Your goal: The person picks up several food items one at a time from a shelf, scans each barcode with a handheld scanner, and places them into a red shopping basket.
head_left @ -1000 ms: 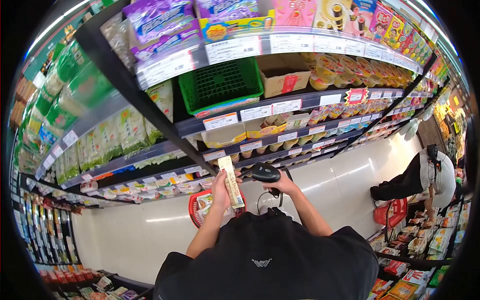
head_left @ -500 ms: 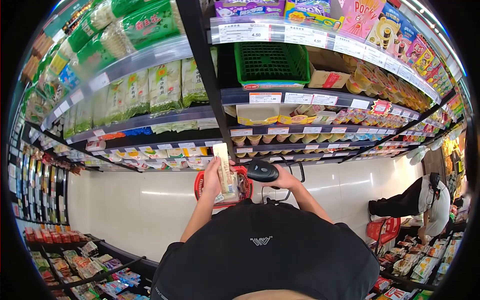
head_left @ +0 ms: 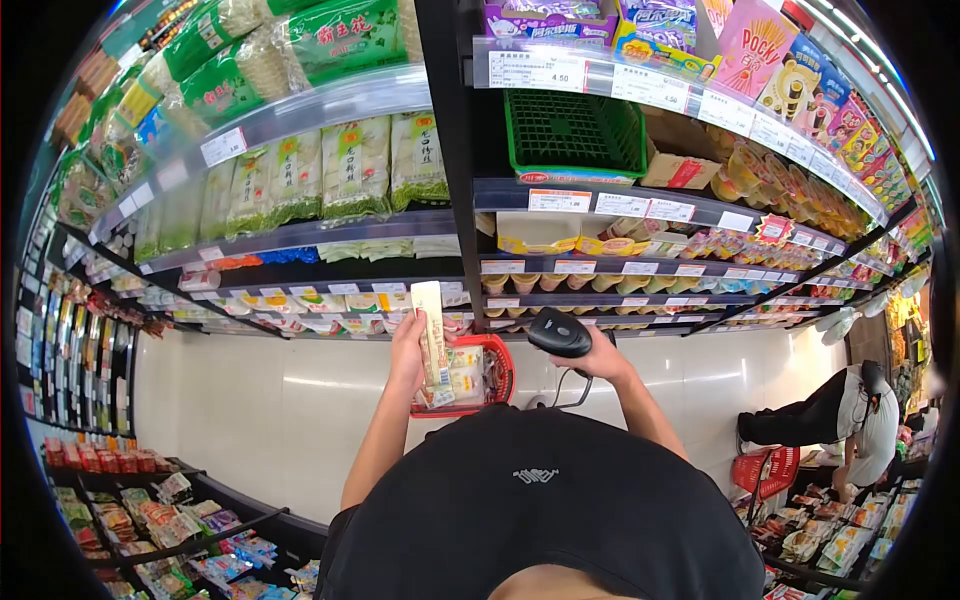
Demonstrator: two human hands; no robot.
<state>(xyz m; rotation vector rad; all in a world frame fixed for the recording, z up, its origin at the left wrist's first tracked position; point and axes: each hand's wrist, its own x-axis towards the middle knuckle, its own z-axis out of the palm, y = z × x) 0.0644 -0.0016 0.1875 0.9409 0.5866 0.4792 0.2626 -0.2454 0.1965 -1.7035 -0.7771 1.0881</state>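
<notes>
– Supermarket shelving (head_left: 600,205) is filling nearly the whole view, isn't it?
– It is, with price tags running along every edge and a pale tiled floor (head_left: 250,400) showing below. The person in the black shirt is standing right up against it.
– What are the hands doing?
– The left hand (head_left: 407,350) is holding a narrow pale packet (head_left: 430,335) upright in front of the lower shelves. Its fingers are wrapping closed round the packet's lower half. The right hand (head_left: 603,360) is gripping a black scanner (head_left: 560,333), with the fingers closed tight round the handle.
– Is the scanner touching the packet?
– No. It is hovering near, off to the packet's right and clearly apart from it. I cannot tell whether any beam is landing on the packet.
– And the red basket (head_left: 497,378)?
– That is sitting just below the packet, and it is carrying several similar packets.
– How far along are you judging the work to be?
– Somewhere in the middle. One packet is being held up beside the scanner, while the ones in the basket are either waiting or already handled. Nothing is telling me which.
– Is anyone else around?
– Another person (head_left: 855,415) is bending over a second red basket (head_left: 765,465) far to the right, well apart.
</notes>
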